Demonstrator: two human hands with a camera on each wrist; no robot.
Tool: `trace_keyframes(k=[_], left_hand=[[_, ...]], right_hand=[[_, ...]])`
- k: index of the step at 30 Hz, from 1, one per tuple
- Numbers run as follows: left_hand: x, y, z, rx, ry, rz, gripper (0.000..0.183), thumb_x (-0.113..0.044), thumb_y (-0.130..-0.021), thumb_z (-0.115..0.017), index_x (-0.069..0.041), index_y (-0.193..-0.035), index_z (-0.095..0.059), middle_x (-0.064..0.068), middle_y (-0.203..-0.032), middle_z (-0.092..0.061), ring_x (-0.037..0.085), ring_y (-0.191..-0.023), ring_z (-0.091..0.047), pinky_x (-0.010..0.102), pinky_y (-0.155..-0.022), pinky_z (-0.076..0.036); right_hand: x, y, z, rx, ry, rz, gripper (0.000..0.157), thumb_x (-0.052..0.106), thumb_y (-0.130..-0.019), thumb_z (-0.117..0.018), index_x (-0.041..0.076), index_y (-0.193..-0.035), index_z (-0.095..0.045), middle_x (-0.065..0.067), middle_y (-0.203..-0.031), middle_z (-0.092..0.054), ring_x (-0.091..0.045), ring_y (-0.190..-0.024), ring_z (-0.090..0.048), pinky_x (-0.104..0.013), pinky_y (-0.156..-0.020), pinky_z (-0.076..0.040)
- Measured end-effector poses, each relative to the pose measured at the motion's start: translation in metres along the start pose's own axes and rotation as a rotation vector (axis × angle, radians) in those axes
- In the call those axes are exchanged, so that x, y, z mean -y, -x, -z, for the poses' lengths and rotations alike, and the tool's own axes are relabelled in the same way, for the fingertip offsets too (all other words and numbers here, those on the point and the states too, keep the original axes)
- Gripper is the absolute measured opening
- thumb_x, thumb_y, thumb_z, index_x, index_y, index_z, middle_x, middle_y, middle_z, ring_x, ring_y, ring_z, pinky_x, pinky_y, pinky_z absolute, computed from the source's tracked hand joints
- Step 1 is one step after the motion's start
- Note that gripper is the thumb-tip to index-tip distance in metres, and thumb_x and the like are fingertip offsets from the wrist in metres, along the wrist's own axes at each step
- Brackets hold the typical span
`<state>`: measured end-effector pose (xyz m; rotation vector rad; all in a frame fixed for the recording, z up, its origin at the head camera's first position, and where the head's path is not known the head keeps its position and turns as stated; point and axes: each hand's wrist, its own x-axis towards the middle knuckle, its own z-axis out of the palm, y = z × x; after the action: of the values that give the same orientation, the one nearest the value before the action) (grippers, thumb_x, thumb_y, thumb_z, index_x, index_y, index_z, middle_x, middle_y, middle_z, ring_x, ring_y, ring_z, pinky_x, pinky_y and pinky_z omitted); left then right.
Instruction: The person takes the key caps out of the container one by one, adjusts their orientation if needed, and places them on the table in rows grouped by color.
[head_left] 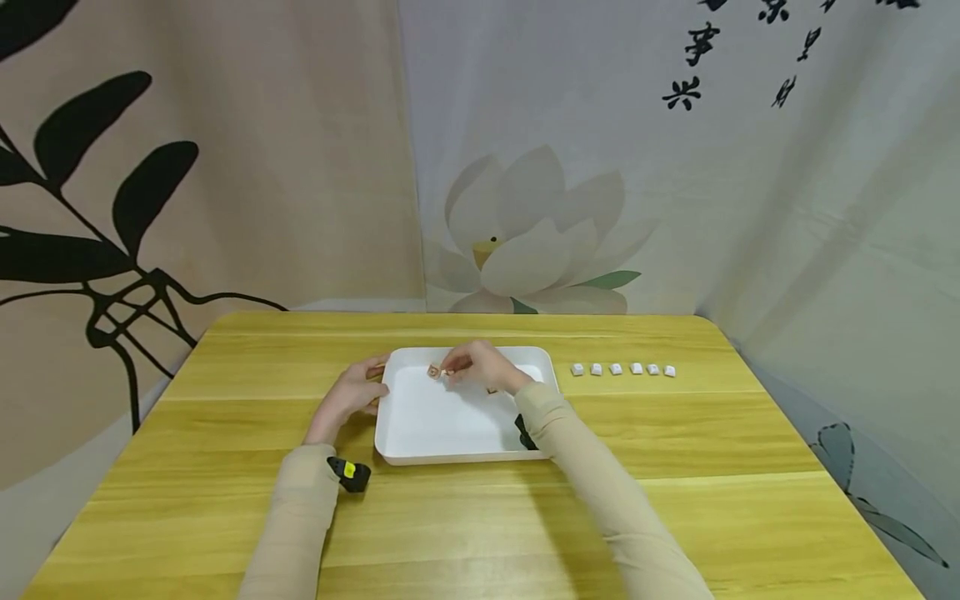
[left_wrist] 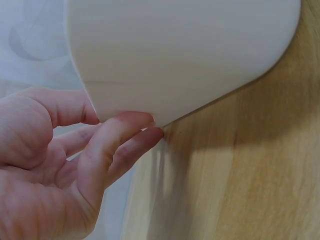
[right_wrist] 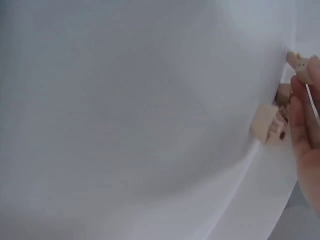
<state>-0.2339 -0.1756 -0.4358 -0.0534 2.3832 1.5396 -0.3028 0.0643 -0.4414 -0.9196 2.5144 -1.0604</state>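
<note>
A white tray [head_left: 442, 429] lies on the table, its left wall pinched between the thumb and fingers of my left hand [head_left: 348, 400]. In the left wrist view the left hand [left_wrist: 95, 155] holds the tray's rim corner. Over the tray's far part, my right hand [head_left: 483, 367] pinches a small beige keycap [right_wrist: 302, 70] between thumb and finger. Near its fingertips another keycap [head_left: 434, 372] lies by the far wall. The right wrist view shows a tipped, hollow-looking keycap [right_wrist: 267, 123] beside that right hand [right_wrist: 309, 120]. One more keycap [head_left: 492, 391] is partly hidden under the right hand.
Several white keycaps [head_left: 616, 369] stand in a row on the wooden table [head_left: 465, 533], right of the tray. A black wrist camera [head_left: 352, 474] sits on the left sleeve; another [head_left: 525, 434] shows at the right sleeve, over the tray. A printed curtain [head_left: 540, 100] hangs behind.
</note>
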Motion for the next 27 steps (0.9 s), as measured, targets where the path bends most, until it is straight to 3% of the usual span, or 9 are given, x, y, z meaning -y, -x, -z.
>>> trace_keyframes(k=[8, 17, 21, 27], left_hand=[[-0.001, 0.0, -0.002, -0.003, -0.017, 0.018, 0.069, 0.001, -0.088, -0.05, -0.004, -0.151, -0.022, 0.028, -0.149, -0.032, 0.028, -0.103, -0.06, 0.029, -0.066, -0.056], [-0.001, 0.002, -0.001, 0.006, -0.007, -0.002, 0.069, 0.002, -0.088, -0.047, -0.003, -0.151, -0.02, 0.029, -0.149, -0.031, 0.03, -0.104, -0.059, 0.032, -0.069, -0.058], [-0.001, 0.001, -0.001, 0.009, -0.005, -0.005, 0.069, 0.003, -0.088, -0.047, -0.003, -0.151, -0.02, 0.03, -0.149, -0.03, 0.029, -0.104, -0.06, 0.032, -0.07, -0.058], [0.0, 0.0, -0.002, 0.023, 0.001, -0.024, 0.07, 0.003, -0.087, -0.047, -0.001, -0.151, -0.019, 0.03, -0.15, -0.03, 0.032, -0.108, -0.058, 0.034, -0.07, -0.058]], right_hand=[[-0.005, 0.014, 0.024, -0.029, -0.031, -0.052, 0.026, 0.009, -0.091, -0.06, 0.004, -0.116, -0.068, -0.01, -0.116, -0.069, -0.021, -0.103, -0.064, -0.028, -0.085, -0.053], [-0.014, 0.041, 0.058, -0.099, -0.229, -0.084, 0.03, 0.012, -0.092, -0.059, 0.003, -0.12, -0.064, -0.015, -0.121, -0.064, -0.023, -0.103, -0.06, -0.043, -0.093, -0.05], [-0.021, 0.059, 0.073, -0.137, -0.337, -0.136, 0.036, 0.01, -0.092, -0.059, -0.001, -0.125, -0.058, -0.021, -0.13, -0.058, -0.027, -0.113, -0.058, -0.037, -0.097, -0.05], [-0.04, 0.086, 0.089, -0.203, -0.363, -0.193, 0.038, 0.007, -0.09, -0.06, -0.002, -0.127, -0.057, -0.021, -0.131, -0.056, -0.03, -0.117, -0.057, -0.036, -0.097, -0.05]])
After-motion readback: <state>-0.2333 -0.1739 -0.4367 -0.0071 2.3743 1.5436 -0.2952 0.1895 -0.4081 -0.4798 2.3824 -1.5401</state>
